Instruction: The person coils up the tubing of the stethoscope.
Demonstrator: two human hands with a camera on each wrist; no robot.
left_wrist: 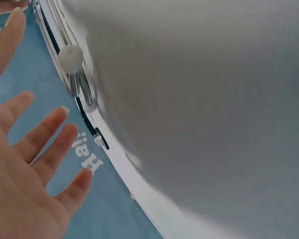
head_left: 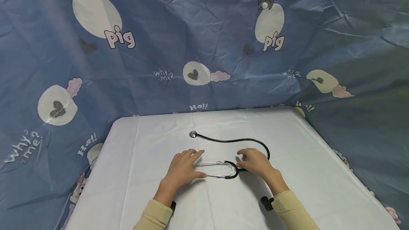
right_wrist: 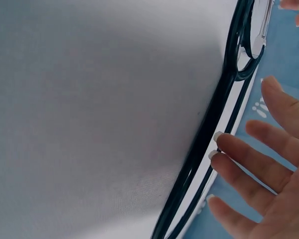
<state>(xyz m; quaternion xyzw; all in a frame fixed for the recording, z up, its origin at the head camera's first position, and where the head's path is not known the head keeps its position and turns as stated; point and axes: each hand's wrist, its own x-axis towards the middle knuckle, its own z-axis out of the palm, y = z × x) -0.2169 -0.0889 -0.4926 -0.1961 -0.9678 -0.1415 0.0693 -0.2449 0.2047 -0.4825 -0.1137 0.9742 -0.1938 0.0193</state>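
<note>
A stethoscope [head_left: 214, 163] with black tubing and a silver metal headset lies on the white table. Its round chest piece [head_left: 193, 134] is toward the far side, and the tubing [right_wrist: 202, 134] loops round on the right. Over the earpiece end, my left hand [head_left: 183, 168] has its fingers spread and grips nothing. The left wrist view has a pale ear tip [left_wrist: 70, 59] standing apart from those fingers. My right hand [head_left: 255, 162] hovers by the tubing just past the Y-joint, fingers loosely bent with a gap to the tube in the right wrist view. In the head view it hides part of the tubing.
A white cloth covers the table [head_left: 153, 130], which has rounded far corners. Blue printed fabric [head_left: 159, 45] hangs behind it and along the sides. Each wrist wears a dark band, with a black device [head_left: 266, 203] visible at the right one.
</note>
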